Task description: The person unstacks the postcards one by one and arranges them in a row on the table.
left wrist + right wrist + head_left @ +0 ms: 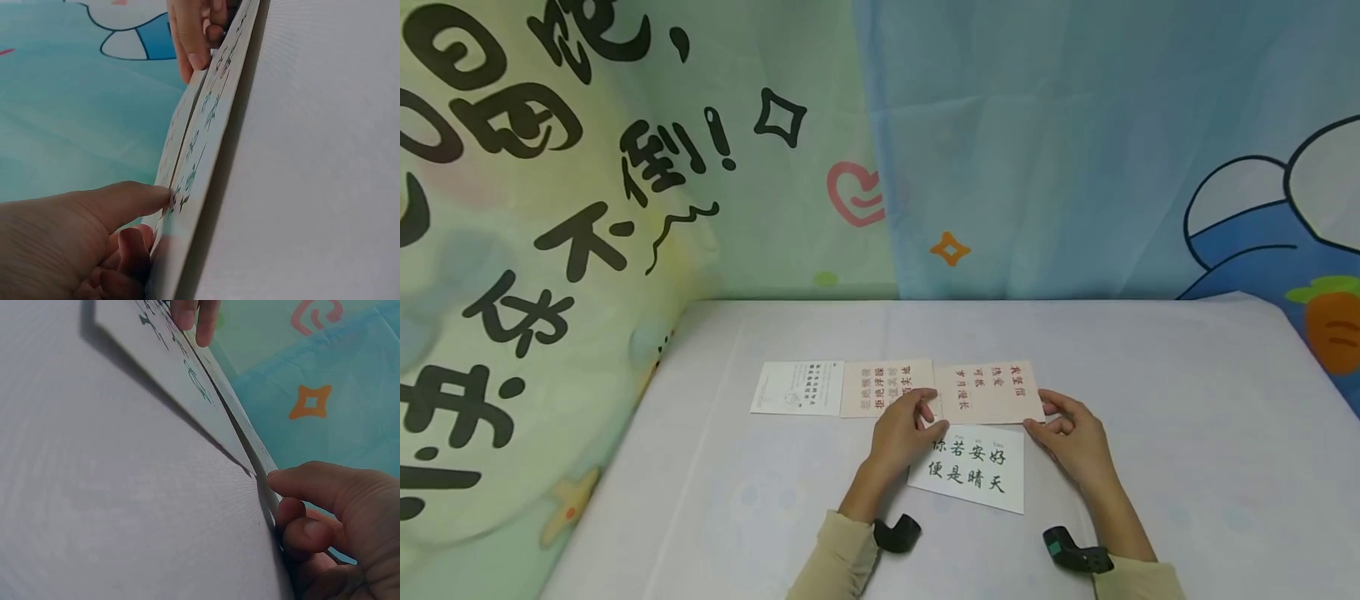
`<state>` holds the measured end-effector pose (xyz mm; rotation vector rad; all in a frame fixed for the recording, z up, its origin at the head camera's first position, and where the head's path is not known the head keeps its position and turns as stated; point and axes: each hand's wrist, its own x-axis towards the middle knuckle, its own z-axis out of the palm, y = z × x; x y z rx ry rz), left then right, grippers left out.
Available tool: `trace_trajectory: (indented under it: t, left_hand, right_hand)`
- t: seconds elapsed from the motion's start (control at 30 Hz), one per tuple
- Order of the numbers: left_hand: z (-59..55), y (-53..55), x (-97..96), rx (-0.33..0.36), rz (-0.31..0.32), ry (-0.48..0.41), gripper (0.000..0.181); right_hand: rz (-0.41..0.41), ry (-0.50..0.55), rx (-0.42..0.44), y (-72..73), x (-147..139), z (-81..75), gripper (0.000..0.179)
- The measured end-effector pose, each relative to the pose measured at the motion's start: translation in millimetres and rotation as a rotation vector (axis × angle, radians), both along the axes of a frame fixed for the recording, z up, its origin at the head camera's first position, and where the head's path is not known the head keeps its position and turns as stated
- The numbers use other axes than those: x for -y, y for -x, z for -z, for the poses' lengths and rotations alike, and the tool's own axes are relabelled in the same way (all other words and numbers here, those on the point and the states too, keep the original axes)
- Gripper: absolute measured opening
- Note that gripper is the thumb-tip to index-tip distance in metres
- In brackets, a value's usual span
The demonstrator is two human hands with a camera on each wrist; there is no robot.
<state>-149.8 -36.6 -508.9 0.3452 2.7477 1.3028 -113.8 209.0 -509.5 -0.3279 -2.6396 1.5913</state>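
A pink card with red writing (992,392) lies on the table between my two hands. My left hand (904,429) holds its left end, the thumb at the lower corner and a finger near the upper left. At its right end my right hand (1075,437) pinches the lower corner, other fingers curled. Just below lies a white card with green writing (973,471), slightly turned, its upper edge right at the pink card's lower edge. To the left, a second pink card (857,400) is partly covered by the left hand, beside a white card with small black print (782,387).
The table (1187,483) has a white cloth. Behind it hangs a printed curtain (1037,125) with large lettering on the left and cartoon shapes on the right. Black wrist devices (897,533) sit at both beige sleeves (842,554).
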Motion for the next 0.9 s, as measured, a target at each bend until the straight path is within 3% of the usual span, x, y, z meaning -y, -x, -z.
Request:
trace_trajectory:
  t: [0.27, 0.47, 0.63, 0.9]
  left_hand:
    - [-2.3, -0.9, -1.0, -0.018, -0.039, 0.009, 0.046]
    - [-6.1, -2.7, -2.0, -0.006, -0.021, 0.078, 0.052]
    - [-5.7, -4.5, -3.2, -0.036, -0.028, 0.103, 0.050]
    - [-4.9, -4.5, -2.7, -0.067, -0.033, 0.141, 0.049]
  right_hand:
    - [0.004, 0.003, -0.009, 0.5, -0.6, 1.8, 0.059]
    - [0.015, -0.008, 0.010, -0.2, -0.4, 0.7, 0.057]
    - [0.024, 0.001, 0.032, -1.3, -0.1, -0.9, 0.057]
    - [0.018, -0.002, 0.002, -0.5, -0.8, 1.0, 0.055]
